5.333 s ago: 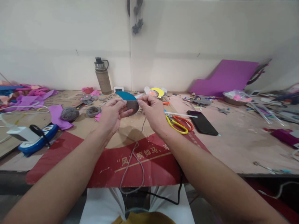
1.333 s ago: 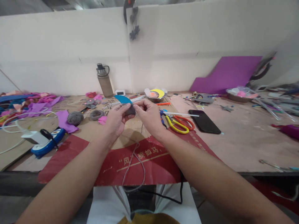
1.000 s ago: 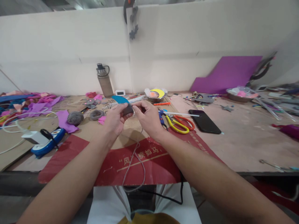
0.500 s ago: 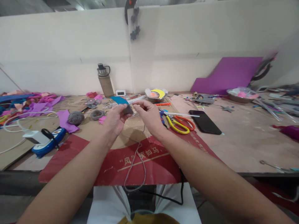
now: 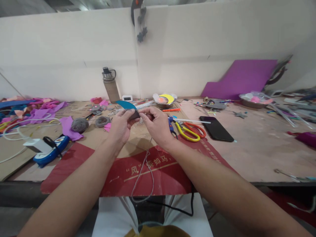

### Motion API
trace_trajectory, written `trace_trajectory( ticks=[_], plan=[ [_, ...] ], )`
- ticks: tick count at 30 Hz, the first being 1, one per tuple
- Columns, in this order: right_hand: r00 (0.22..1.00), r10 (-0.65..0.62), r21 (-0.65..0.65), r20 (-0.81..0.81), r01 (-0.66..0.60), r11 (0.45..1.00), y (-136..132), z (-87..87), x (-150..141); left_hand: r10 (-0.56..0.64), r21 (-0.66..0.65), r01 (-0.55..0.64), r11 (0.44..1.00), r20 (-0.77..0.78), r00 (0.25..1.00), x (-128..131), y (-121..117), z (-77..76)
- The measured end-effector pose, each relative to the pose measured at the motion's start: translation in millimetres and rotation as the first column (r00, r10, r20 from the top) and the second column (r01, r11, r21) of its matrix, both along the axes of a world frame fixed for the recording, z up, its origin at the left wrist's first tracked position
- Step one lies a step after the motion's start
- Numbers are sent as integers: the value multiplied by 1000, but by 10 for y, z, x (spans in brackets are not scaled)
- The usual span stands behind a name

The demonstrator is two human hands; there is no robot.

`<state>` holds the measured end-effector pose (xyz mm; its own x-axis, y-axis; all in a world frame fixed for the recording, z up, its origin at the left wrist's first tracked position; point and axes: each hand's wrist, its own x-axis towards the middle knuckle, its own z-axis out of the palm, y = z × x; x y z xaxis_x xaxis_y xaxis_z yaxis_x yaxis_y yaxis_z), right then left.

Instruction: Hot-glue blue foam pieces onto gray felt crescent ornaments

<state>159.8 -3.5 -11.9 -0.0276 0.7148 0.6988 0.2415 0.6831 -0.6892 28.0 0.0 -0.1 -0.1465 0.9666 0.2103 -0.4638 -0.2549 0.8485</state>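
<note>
My left hand [image 5: 122, 126] is closed on a curved, pointed blue piece [image 5: 126, 105], pinching it between thumb and fingers. A dark grey part [image 5: 134, 115] covers the piece's lower end, right at my left fingertips. My right hand [image 5: 156, 125] is closed too, its thumb and forefinger pinched against the edge of that grey part. Grey yarn [image 5: 152, 179] hangs from below my right hand and loops over the red printed sheet [image 5: 98, 184] past the table edge. How the yarn meets the piece is hidden by my fingers.
Yellow-handled scissors [image 5: 185, 133], red-handled scissors [image 5: 201, 130] and a phone [image 5: 217, 129] lie right of my hands. Grey yarn balls [image 5: 80, 124], a blue power strip [image 5: 50, 151] and felt scraps [image 5: 46, 112] are left. A bottle [image 5: 111, 87] and bowl [image 5: 164, 102] stand behind.
My right hand has moved slightly left, its fingertips now closer against the grey end of the blue piece. That piece has tilted a little in my left hand.
</note>
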Motion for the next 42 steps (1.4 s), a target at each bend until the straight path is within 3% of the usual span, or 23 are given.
trace_trajectory(
  ticks=[7,12,22,29,35,42],
  plan=[
    [999,36,-36,-8,-36,999,-7,-11,-8,4,-7,-4,1000,12,1000,-12,10,5],
    [991,76,-107,-109,-87,990,5,-2,-17,6,-10,-6,1000,33,999,-2,2,26],
    [962,142,-183,-233,-187,965,18,4,-10,-174,-15,174,985,4,985,-32,10,20],
    [931,200,-134,-304,-250,959,-38,43,-35,-204,10,204,979,0,979,-2,-8,22],
    [969,99,-113,-228,-127,985,-54,31,-17,-191,42,191,981,-8,982,-5,19,14],
    [993,107,-41,-44,-109,993,-41,-38,-11,-70,99,61,993,95,993,-51,66,33]
  ],
)
